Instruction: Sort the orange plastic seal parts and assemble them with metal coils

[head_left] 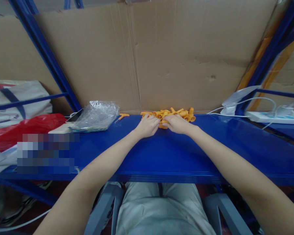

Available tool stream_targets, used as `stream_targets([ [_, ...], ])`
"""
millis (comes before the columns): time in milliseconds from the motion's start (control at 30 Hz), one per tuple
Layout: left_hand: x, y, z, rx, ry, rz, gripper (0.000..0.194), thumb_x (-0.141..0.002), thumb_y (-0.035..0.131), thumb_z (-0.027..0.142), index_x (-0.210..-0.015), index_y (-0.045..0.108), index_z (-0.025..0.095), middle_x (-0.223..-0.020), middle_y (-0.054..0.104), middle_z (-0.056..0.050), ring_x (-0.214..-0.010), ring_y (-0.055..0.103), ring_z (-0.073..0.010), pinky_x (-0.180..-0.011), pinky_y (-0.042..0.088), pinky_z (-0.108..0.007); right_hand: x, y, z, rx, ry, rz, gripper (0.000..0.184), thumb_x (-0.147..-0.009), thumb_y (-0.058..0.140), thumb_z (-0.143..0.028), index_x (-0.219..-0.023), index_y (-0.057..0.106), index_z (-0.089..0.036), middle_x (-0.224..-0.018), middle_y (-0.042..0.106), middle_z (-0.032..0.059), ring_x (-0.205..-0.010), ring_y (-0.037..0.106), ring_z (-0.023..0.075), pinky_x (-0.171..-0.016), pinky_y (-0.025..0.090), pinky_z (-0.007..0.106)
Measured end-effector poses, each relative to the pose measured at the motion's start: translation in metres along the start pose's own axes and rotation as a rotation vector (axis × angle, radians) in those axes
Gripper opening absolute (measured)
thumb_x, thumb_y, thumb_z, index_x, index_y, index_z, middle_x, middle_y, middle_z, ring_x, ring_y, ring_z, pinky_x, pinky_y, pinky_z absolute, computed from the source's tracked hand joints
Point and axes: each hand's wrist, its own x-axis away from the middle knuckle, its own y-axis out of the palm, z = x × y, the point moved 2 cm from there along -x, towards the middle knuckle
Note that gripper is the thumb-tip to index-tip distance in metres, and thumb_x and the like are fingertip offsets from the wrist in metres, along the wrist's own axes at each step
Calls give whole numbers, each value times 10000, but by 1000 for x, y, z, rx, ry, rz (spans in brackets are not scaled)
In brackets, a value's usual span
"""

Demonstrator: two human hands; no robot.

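Note:
A heap of several small orange plastic pieces (176, 114) lies at the back of the blue shelf (161, 150), against the cardboard. My left hand (148, 125) and my right hand (177, 124) rest side by side at the near edge of the heap. Both have curled fingers. An orange piece (163, 122) shows between the two hands, touched by both; which hand grips it I cannot make out. One lone orange T-shaped piece with a small metal screw (122, 116) lies apart, to the left of the heap.
A crumpled clear plastic bag (96, 115) lies left of the hands, partly over a phone (74, 116). Red and white bags (26, 127) fill the far left. A white power strip (271, 117) with cables sits at the right. Blue rack struts stand at both sides.

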Motion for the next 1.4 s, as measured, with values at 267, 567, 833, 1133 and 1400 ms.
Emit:
stream_targets([
  [267,0,-7,1,95,-92,-3,270,-956,407,304,-921,630,155,-874,691,-138,-871,641,-273,-798,418,-388,0,1,-1,46,-92,141,160,-931,553,-209,-1075,599,-157,-1108,683,142,-1086,600,297,-875,379,402],
  [567,1,-7,0,104,-79,-25,216,-913,435,257,-915,628,162,-870,700,-123,-865,646,-260,-795,444,-375,3,2,-2,10,-85,125,239,-959,536,-303,-1120,582,-132,-1090,696,172,-1051,637,305,-868,426,409],
  [833,0,-8,-1,122,-94,-79,183,-889,475,246,-887,635,155,-869,696,-131,-877,652,-270,-805,442,-382,1,3,-2,23,-95,55,165,-929,526,-185,-1064,603,-130,-1119,687,170,-1079,622,303,-887,408,414],
  [1133,-1,-7,-6,112,-75,-27,195,-892,445,240,-892,627,169,-853,690,-119,-859,642,-256,-787,452,-372,1,-1,-2,107,-71,142,201,-898,514,-140,-1094,555,-147,-1052,706,155,-1015,618,297,-885,337,392],
  [1400,-1,-12,-13,202,-104,-31,289,-956,394,313,-966,639,161,-874,676,-116,-842,632,-249,-775,448,-363,-2,-4,-2,246,-67,268,188,-906,518,-178,-1084,573,-152,-1006,709,168,-977,595,306,-858,296,380],
])
